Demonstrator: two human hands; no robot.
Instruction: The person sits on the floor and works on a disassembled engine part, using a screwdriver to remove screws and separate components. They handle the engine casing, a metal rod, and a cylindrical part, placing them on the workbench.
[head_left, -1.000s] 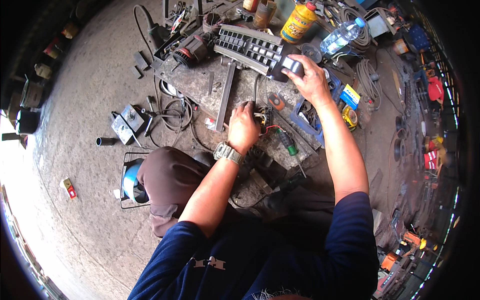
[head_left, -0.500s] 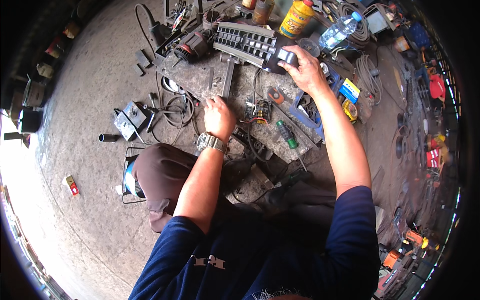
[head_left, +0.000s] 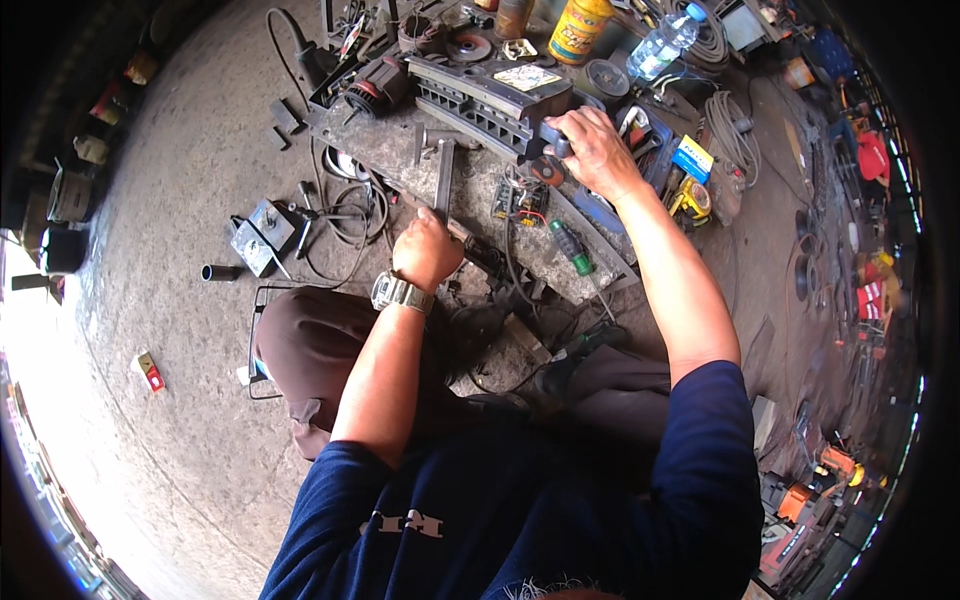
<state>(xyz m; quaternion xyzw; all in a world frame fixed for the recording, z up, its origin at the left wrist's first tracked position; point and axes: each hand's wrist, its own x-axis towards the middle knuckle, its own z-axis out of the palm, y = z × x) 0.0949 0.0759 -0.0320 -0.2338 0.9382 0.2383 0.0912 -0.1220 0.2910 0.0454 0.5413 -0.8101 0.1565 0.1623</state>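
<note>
Metal housing (head_left: 475, 100) sat already tipped at twelve o'clock, right hand (head_left: 600, 155) fingers clamped on its end; left hand (head_left: 427, 250) beside bar (head_left: 444, 180), grip unclear; wired board (head_left: 515, 205) exposed near one.

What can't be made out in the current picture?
Head view: near end of the metal bar, covered by the left hand.
Head view: part of the dark handle, behind the right hand.
Head view: top of the yellow bottle, cut off by the upper edge.
Head view: markings on the circuit board, too small.
</note>
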